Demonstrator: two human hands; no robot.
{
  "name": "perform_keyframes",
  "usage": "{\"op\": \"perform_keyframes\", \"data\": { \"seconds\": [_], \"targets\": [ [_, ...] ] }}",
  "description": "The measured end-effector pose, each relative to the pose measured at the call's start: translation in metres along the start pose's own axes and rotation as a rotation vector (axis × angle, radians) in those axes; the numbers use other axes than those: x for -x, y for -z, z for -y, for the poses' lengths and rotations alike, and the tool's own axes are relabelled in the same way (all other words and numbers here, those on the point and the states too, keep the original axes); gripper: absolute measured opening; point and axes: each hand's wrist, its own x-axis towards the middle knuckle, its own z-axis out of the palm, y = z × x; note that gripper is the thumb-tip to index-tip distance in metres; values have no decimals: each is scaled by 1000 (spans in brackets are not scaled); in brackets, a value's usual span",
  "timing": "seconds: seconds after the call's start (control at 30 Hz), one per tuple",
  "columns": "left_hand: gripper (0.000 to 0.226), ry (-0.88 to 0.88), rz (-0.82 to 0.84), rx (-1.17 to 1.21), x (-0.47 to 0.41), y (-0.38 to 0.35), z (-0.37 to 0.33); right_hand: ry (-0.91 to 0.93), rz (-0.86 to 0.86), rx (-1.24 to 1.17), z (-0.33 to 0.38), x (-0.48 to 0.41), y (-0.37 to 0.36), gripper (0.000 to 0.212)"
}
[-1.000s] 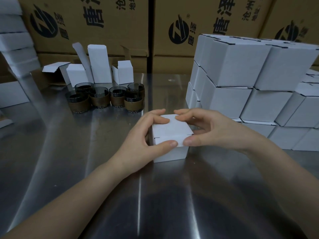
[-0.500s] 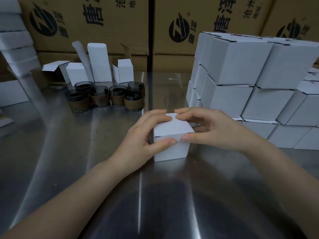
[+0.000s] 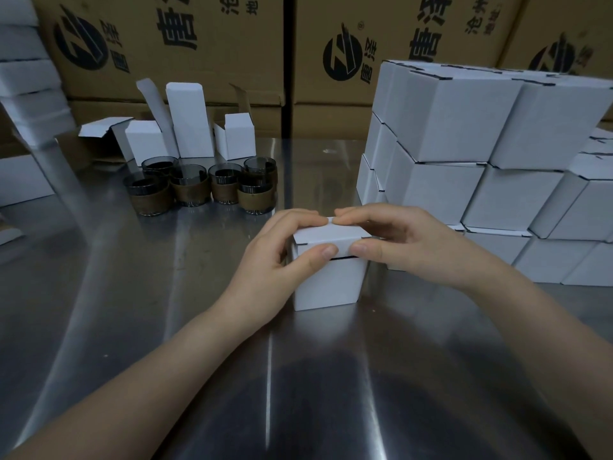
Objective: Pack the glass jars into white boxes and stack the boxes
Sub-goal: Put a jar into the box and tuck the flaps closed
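Note:
A small white box stands on the steel table in the middle of the view. My left hand grips its left side, thumb on the front of the lid, fingers curled over the top. My right hand grips the right side the same way. The lid flap sits nearly down, with a dark slit showing under its front edge. Several glass jars with brown bands stand in a cluster at the back left. A stack of closed white boxes rises at the right.
Several open white boxes with raised flaps stand behind the jars. Large brown cartons wall off the back. More white boxes are piled at the far left edge.
The box has turned to stand more upright and square to me. Both hands have shifted their thumbs to the lid's front edge, and the lid has come down closer to the box.

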Motion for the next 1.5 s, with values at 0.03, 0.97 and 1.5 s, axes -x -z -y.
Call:
{"op": "perform_keyframes", "data": {
  "seconds": [0.03, 0.97, 1.5],
  "targets": [
    [43, 0, 2, -1, 0, 0, 0, -2, -2, -5, 0, 0, 0, 35],
    [37, 43, 86, 19, 2, 1, -5, -149, -3, -82, 1, 0, 0, 19],
    [53, 215, 80, 195, 3, -3, -11, -181, 43, -164, -4, -1, 0, 30]
  ]
}}
